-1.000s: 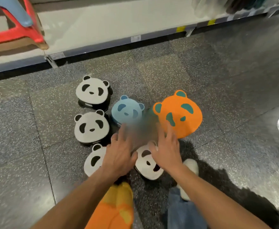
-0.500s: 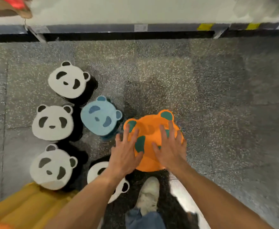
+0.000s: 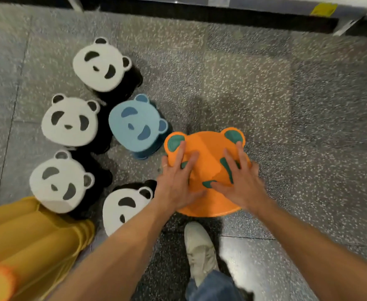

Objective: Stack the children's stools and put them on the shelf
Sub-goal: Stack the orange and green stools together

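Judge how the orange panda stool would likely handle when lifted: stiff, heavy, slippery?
Probably stiff: the orange stool shows no sag under the left hand and right hand. Likely light for its size; it looks like moulded plastic. The smooth top may slip under flat fingers, so gripping the rim seems safer.

One wide-angle, head-worn camera looks almost straight down at the floor [image 3: 286,94]; the left hand [image 3: 175,183] and right hand [image 3: 242,185] lie near, mid-frame; the shelf [image 3: 265,3] edges the top.

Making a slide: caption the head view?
Left hand and right hand lie flat on the orange stool, beside a blue stool and four white stools.
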`<state>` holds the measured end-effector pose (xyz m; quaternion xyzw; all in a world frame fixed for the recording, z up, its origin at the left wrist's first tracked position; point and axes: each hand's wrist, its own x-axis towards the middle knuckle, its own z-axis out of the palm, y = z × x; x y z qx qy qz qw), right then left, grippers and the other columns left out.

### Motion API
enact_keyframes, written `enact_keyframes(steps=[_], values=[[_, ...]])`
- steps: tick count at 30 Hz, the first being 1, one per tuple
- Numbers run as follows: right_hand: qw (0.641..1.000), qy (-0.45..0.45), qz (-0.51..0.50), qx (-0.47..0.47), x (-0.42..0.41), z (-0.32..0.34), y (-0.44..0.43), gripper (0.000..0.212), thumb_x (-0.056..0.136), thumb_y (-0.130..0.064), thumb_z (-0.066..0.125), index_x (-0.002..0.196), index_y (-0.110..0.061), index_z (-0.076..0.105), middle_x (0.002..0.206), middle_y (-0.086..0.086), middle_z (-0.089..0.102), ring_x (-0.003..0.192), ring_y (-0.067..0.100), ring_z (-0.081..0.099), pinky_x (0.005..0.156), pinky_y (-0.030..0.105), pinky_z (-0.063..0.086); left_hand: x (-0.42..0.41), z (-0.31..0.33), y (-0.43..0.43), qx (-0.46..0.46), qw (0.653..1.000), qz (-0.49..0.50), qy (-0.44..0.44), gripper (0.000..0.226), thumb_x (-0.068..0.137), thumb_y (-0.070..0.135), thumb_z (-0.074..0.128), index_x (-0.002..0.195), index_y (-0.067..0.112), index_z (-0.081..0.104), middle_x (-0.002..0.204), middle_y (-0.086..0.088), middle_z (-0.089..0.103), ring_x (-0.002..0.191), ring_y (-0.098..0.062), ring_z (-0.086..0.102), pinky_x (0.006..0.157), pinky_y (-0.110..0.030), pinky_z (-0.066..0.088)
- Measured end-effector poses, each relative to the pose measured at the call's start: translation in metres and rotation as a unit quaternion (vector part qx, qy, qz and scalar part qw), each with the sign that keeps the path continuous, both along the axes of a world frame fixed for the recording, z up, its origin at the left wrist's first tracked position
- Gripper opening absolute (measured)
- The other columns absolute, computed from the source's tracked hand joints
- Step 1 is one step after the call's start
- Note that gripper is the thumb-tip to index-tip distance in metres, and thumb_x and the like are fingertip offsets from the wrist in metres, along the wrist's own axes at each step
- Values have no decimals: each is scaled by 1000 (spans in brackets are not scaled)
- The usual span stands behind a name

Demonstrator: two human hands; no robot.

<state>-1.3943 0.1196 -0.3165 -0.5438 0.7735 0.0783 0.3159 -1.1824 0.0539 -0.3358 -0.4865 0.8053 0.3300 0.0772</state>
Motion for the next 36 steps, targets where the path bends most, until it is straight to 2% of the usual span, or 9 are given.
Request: enact_keyframes(steps=[3, 7, 11, 14, 21, 24, 27, 31, 36], values=[[999, -24, -38, -24, 4, 1, -1, 112, 74, -79, 67, 159, -49, 1, 163, -20, -32, 138, 44, 22, 97, 63, 46, 2, 4, -7, 8, 1000, 9, 12, 117, 65, 77, 78, 159, 51, 13, 173, 19, -18, 148, -51, 18, 90, -67, 56], [997, 13, -57, -52, 11, 26, -1, 111, 70, -78, 69, 158, -51, 6, 165, -26, -24, 136, 41, 24, 95, 61, 46, 9, 22, -3, 12, 998, 38, 54, 118, 60, 71, 85, 158, 49, 24, 173, 23, -7, 143, -47, 28, 92, -58, 56], [993, 60, -48, -88, 30, 79, -6, 106, 71, -77, 68, 158, -49, 13, 167, -25, -19, 131, 44, 30, 93, 62, 45, 23, 65, 1, -31, 995, 59, 69, 113, 60, 79, 76, 157, 54, 24, 172, 26, -5, 140, -43, 35, 90, -59, 57], [989, 87, -63, -102, 64, 132, -18, 104, 71, -79, 65, 158, -47, 17, 168, -22, -15, 129, 46, 33, 92, 61, 44, 48, 112, -15, -50, 994, 66, 74, 106, 65, 85, 69, 157, 57, 24, 173, 27, -2, 140, -40, 37, 96, -57, 54], [983, 40, -72, -165, 188, 254, -37, 106, 75, -79, 61, 160, -43, 10, 169, -17, -19, 137, 48, 25, 97, 63, 45, 169, 242, -50, -174, 983, 42, 34, 104, 69, 90, 63, 158, 59, 21, 173, 27, -2, 140, -38, 41, 78, -50, 60], [982, 24, -69, -177, 251, 306, -38, 107, 75, -77, 64, 160, -43, 10, 170, -14, -17, 138, 49, 26, 100, 63, 43, 234, 297, -46, -175, 982, 54, 54, 103, 68, 90, 64, 158, 55, 28, 174, 25, 5, 136, -38, 44, 82, -53, 59], [982, 15, -78, -169, 310, 354, -21, 108, 73, -76, 67, 160, -40, 16, 172, -10, -9, 135, 51, 32, 99, 62, 44, 294, 360, -33, -162, 985, 58, 19, 106, 64, 91, 68, 157, 56, 31, 173, 26, 9, 135, -38, 46, 86, -51, 56], [979, 0, -90, -182, 385, 399, 14, 108, 69, -83, 54, 160, -38, 18, 172, -5, -7, 135, 53, 35, 96, 63, 46, 370, 418, -13, -166, 986, 16, 21, 107, 63, 89, 71, 157, 51, 35, 174, 22, 13, 130, -39, 47, 85, -51, 58], [974, -32, -172, -142, 463, 427, 37, 110, 72, -70, 72, 161, -40, 16, 171, -11, -11, 132, 47, 30, 87, 66, 50, 428, 455, -7, -142, 989, -14, -31, 108, 59, 88, 70, 155, 60, 28, 172, 32, 3, 143, -36, 40, 86, -53, 60]])
